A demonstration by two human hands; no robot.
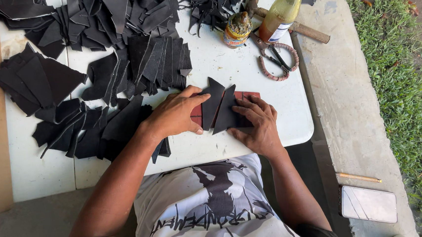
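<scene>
Both hands lie flat, gripping nothing — left hand [173, 116] and right hand [256, 123] pressing two black pointed pieces [220, 108] onto a reddish-brown panel [197, 113] on the white table [247, 66].

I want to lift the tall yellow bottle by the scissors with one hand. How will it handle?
The bottle is tall and narrow, so it may tip if nudged near the top. It looks partly filled with yellowish liquid, so probably fairly heavy for its size. Its smooth sides could be slippery. The jar and scissors crowd its base.
</scene>
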